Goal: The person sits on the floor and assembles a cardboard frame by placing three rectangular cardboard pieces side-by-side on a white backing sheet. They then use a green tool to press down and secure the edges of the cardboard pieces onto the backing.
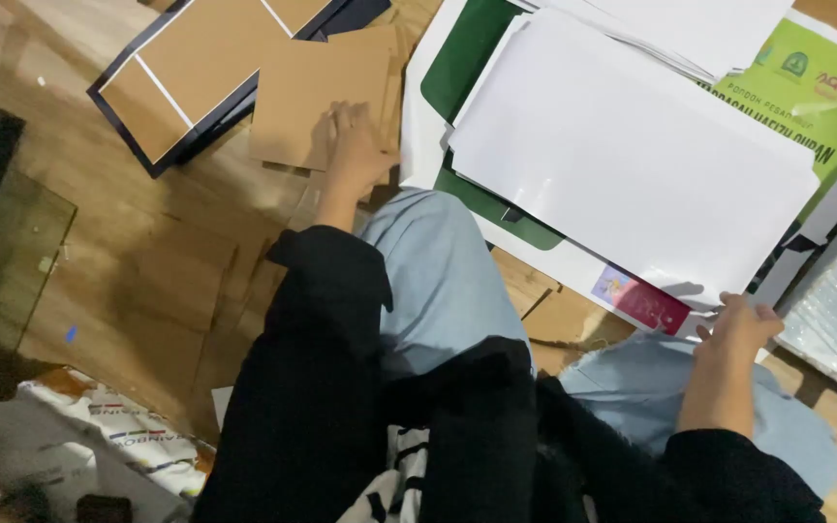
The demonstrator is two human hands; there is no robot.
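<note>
I am picking up materials: my left hand (356,145) lies flat, fingers spread, on the brown cardboard square (317,97) on the floor, far left, while my right hand (740,324) pinches the near edge of the white sheet (622,155). Next, my left hand needs a grip on the cardboard's edge.

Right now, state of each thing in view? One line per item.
left hand: flat, palm down on the brown cardboard sheet
brown cardboard sheet: lying flat on the floor, partly over the dark-edged board
dark-edged board: flat, brown face up
right hand: gripping the white sheet's near corner
white sheet: topmost of the printed stack, blank side up
</note>
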